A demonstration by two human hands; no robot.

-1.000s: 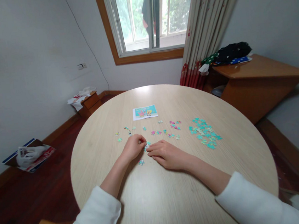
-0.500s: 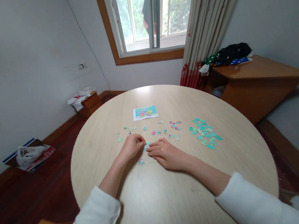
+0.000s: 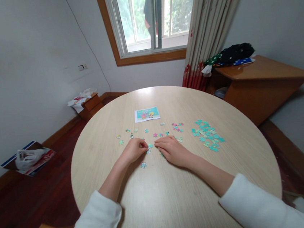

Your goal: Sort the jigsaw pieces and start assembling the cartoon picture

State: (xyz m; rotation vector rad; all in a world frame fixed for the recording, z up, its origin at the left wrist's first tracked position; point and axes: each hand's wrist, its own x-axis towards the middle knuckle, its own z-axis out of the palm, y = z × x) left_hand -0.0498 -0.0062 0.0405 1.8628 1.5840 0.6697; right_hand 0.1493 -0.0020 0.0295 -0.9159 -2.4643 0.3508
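My left hand (image 3: 135,149) is closed, thumb and fingertips pinched at the edge of some small blue-and-white jigsaw pieces (image 3: 149,148) on the table. A little to the right, my right hand (image 3: 172,150) lies palm down with fingers stretched out, its fingertips just apart from those pieces. Part of a greenish piece shows beneath its fingers. Nearer to me lies a small joined bit of puzzle (image 3: 143,165). Beyond my hands are scattered loose pieces, among them pink ones (image 3: 177,125) and a green one (image 3: 121,142).
A printed cartoon picture (image 3: 147,114) lies farther back on the round wooden table (image 3: 172,206). To the right is a heap of turquoise pieces (image 3: 208,135). A wooden desk (image 3: 269,69) with cloths stands beyond the table. Someone is partly visible outside the window (image 3: 142,17).
My right hand has drawn back slightly to the right, away from the blue-and-white pieces, uncovering more of them. My left hand stays at them.
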